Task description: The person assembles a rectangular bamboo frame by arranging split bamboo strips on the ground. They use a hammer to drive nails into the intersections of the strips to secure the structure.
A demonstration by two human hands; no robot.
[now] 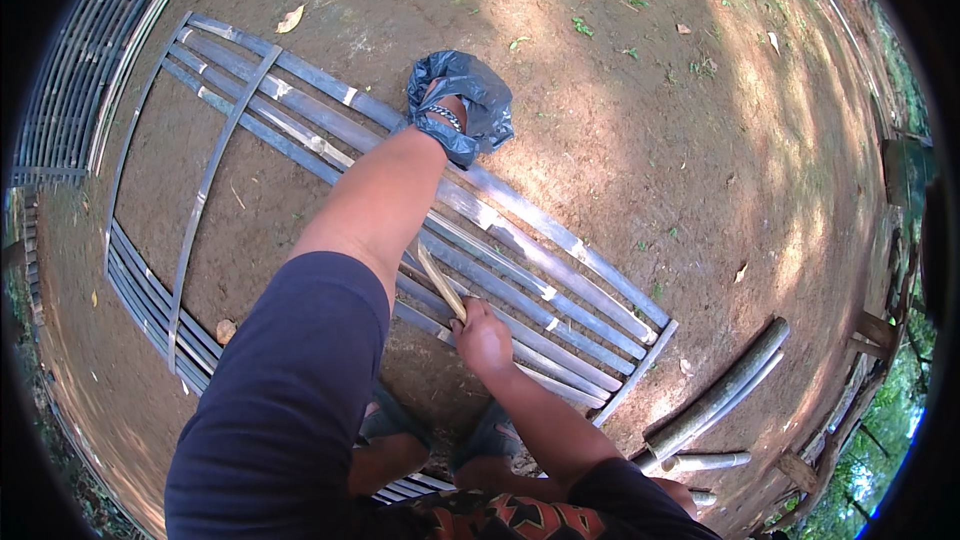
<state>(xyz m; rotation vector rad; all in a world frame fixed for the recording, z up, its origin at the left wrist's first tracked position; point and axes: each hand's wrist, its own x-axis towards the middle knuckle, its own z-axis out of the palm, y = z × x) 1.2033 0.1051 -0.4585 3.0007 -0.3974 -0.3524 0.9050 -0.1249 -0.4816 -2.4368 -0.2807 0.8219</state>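
My left arm reaches out over a slatted frame of split bamboo strips (520, 240) lying on the ground. A dark, crumpled plastic bag (485, 90) surrounds my left hand (450, 105) at the wrist, where a chain bracelet shows. The bag hides the fingers, so I cannot tell whether they are closed. Nearer to me, my right hand (485, 340) is closed around one end of a short, pale stick (438, 280). The stick slants up and left from my hand, over the bamboo strips.
At the far left lies a dense panel of dark bamboo slats (75, 50). Several cut bamboo poles (720, 390) rest on the ground at the right. A crosswise strip (215, 180) spans the frame's left part. My feet (485, 435) stand close to its near edge.
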